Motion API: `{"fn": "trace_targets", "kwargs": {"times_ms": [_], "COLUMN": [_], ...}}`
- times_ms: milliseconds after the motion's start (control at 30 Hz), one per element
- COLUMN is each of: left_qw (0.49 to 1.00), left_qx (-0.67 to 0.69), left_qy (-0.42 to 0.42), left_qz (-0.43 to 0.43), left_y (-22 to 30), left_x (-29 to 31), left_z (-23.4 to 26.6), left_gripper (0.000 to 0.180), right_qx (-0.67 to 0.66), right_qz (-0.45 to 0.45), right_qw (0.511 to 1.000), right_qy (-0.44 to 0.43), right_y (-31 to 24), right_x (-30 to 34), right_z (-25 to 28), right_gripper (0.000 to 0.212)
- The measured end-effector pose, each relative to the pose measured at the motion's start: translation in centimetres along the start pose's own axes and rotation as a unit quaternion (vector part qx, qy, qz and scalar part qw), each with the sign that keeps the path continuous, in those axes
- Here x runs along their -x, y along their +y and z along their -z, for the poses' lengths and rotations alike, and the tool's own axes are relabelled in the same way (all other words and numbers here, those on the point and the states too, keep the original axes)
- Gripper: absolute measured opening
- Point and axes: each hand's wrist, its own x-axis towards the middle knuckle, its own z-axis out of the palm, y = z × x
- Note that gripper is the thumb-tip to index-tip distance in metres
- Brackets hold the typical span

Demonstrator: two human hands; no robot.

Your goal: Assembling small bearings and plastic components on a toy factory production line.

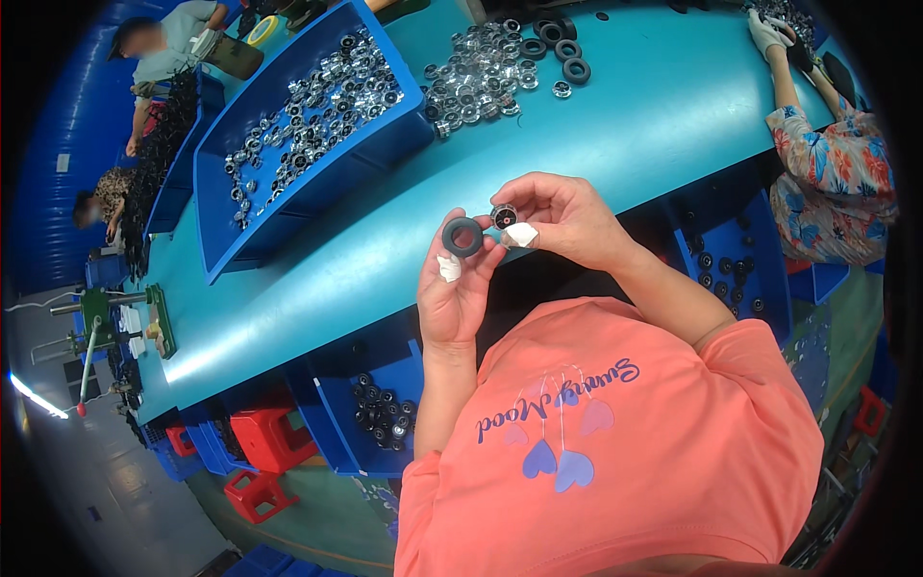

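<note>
left hand (455,303) gripping a rubber ring (447,240): matte, dark grey, thick-walled, round hole through the middle, face toward the view. right hand (582,226) pinching a small round hub (503,217): dark face, shiny rim, reddish spot near centre. 2 parts just beside each other, held up by the near edge of the teal table (615,125). white wrap on each hand.

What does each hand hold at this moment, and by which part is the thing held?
The left hand holds a black ring by its outer edge; the right hand holds a small dark-faced wheel hub by its rim.
</note>
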Motion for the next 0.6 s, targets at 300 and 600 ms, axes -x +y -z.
{"fn": "trace_targets", "kwargs": {"times_ms": [300, 600], "left_qw": [0.992, 0.984], "left_qx": [-0.118, -0.170], "left_qy": [0.015, 0.030], "left_qz": [-0.038, -0.036], "left_y": [-0.4, -0.5], "left_x": [0.4, 0.6], "left_z": [-1.0, -1.3], "left_gripper": [0.057, 0.056], "right_qx": [0.260, 0.292], "right_qz": [0.130, 0.176], "right_qw": [0.957, 0.940], "right_qy": [0.015, -0.010], "right_y": [-1.2, 0.0], "right_x": [0.5, 0.2], "right_z": [-0.9, -1.1], "right_gripper": [0.031, 0.035]}}
